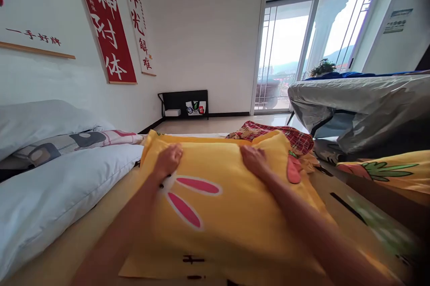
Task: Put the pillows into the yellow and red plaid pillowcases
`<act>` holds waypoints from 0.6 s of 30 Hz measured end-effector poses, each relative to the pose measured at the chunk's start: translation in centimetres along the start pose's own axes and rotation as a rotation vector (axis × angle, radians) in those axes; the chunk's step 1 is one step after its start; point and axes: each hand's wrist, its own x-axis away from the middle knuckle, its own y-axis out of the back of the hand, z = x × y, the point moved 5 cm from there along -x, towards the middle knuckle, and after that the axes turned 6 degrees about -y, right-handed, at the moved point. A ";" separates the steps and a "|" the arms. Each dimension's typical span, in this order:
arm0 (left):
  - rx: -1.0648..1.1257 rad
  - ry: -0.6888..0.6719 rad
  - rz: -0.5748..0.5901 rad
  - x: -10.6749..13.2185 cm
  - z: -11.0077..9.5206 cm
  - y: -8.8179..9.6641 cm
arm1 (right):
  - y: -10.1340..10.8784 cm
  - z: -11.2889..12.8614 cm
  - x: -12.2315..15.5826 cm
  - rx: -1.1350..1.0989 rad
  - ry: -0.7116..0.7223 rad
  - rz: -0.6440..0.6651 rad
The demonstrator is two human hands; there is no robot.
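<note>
A yellow pillow with pink and white rabbit ears printed on it lies in front of me on a tan surface. My left hand rests on the pillow's far left part, fingers curled down into the fabric. My right hand presses on the far right part, fingers bent and lying on the cloth. Both arms reach forward over the pillow. Neither hand lifts it.
White pillows and a patterned one lie at the left. A red plaid cloth sits behind the yellow pillow. A grey-covered frame stands at the right, with a carrot-print yellow cloth below it. Red banners hang on the wall.
</note>
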 end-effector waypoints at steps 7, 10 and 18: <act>0.074 0.066 0.233 1.3 3.5 -10.4 | -9.5 -0.5 0.3 -0.062 -0.032 0.147; 0.080 0.070 0.231 0.8 3.9 -9.3 | -8.5 -1.0 -0.1 -0.068 -0.033 0.125; -0.114 -0.230 -0.049 13.8 2.4 -5.7 | -6.9 -2.2 13.2 0.085 0.227 -0.278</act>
